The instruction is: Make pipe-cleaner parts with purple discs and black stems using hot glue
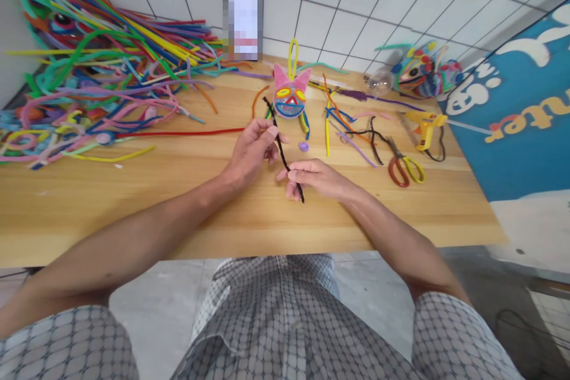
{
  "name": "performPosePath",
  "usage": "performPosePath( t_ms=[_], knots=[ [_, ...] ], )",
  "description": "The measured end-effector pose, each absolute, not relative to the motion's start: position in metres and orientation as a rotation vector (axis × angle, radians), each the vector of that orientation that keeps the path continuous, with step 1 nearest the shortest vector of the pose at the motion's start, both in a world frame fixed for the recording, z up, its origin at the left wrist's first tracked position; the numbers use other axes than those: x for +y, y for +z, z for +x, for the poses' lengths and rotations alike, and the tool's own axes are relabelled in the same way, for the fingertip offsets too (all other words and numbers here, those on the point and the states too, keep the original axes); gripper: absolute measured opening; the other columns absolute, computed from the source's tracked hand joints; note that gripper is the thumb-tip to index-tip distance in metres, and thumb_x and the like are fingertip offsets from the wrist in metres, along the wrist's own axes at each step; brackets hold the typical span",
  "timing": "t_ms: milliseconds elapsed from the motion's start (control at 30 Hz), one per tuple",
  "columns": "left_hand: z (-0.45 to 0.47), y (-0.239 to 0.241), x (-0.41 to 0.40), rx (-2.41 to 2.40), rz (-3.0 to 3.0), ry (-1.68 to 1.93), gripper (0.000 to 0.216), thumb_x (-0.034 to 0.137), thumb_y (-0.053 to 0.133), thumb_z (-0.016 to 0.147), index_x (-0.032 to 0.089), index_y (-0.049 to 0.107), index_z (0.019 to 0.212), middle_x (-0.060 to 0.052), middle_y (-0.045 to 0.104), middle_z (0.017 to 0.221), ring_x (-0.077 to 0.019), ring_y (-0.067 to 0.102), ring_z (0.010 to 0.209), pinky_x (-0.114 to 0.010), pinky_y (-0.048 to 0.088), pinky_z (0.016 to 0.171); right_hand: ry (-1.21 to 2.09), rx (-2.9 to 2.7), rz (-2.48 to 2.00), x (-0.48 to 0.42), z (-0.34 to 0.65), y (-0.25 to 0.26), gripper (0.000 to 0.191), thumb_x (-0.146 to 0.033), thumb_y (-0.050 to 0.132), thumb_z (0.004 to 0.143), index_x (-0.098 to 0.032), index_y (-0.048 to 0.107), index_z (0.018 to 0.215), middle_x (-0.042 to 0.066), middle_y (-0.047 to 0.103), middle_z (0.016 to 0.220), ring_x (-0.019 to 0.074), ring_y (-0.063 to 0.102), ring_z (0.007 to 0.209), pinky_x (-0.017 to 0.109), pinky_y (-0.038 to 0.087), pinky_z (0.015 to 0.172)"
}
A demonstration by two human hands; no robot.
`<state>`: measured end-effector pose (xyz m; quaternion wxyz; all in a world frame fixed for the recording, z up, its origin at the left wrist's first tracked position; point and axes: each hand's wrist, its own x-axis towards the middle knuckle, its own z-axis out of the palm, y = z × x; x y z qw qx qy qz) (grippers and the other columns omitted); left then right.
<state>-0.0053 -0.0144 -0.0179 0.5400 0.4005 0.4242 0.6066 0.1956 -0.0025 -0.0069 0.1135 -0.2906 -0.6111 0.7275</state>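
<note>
A black pipe cleaner (282, 153) runs slantwise between my two hands above the wooden table. My left hand (257, 141) pinches its upper part between thumb and fingers. Lower down, my right hand (314, 178) grips it, with the short end sticking out below the fingers. Just beyond my hands sits a round mask-like ornament (290, 98) with pink ears, yellow eyes, a blue mouth and a yellow loop on top. A small purple piece (303, 146) lies on the table near my right hand.
A big heap of coloured pipe cleaners (111, 65) covers the left side. To the right lie scissors (404, 169), a yellow glue gun (423, 127) and black pipe cleaner pieces (373, 133). A phone (244, 18) leans on the tiled wall. A colourful ornament (421, 71) stands at the back right.
</note>
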Motion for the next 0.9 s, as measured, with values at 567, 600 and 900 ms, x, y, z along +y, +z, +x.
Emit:
performPosePath(
  t_ms=[567, 600, 900],
  knots=[
    [0.007, -0.008, -0.041, 1.034, 1.25, 0.907, 0.011, 0.032, 0.064, 0.091, 0.022, 0.059, 0.087, 0.004, 0.057, 0.064, -0.011, 0.048, 0.051, -0.023, 0.038, 0.048, 1.319, -1.662, -1.034, 0.009, 0.203, 0.006, 0.049, -0.07, 0.079, 0.084, -0.022, 0.069, 0.088, -0.001, 0.067, 0.072, 0.013, 0.059, 0.062, 0.028, 0.053, 0.064],
    [0.006, -0.008, -0.039, 1.049, 1.282, 0.89, 0.013, 0.032, 0.063, 0.091, 0.022, 0.058, 0.084, 0.004, 0.057, 0.064, -0.0108, 0.045, 0.051, -0.023, 0.036, 0.048, 1.314, -1.647, -1.044, 0.009, 0.202, 0.005, 0.049, -0.07, 0.08, 0.083, -0.022, 0.069, 0.085, -0.001, 0.067, 0.07, 0.013, 0.059, 0.061, 0.028, 0.053, 0.063],
    [0.005, -0.008, -0.041, 1.244, 1.821, 0.946, 0.018, 0.032, 0.052, 0.098, 0.022, 0.055, 0.083, 0.003, 0.057, 0.072, -0.0144, 0.052, 0.068, -0.027, 0.04, 0.066, 1.38, -1.388, -1.069, 0.006, 0.195, -0.003, 0.049, -0.065, 0.087, 0.077, -0.022, 0.064, 0.073, 0.001, 0.071, 0.071, 0.0127, 0.063, 0.064, 0.025, 0.049, 0.059]
  ],
)
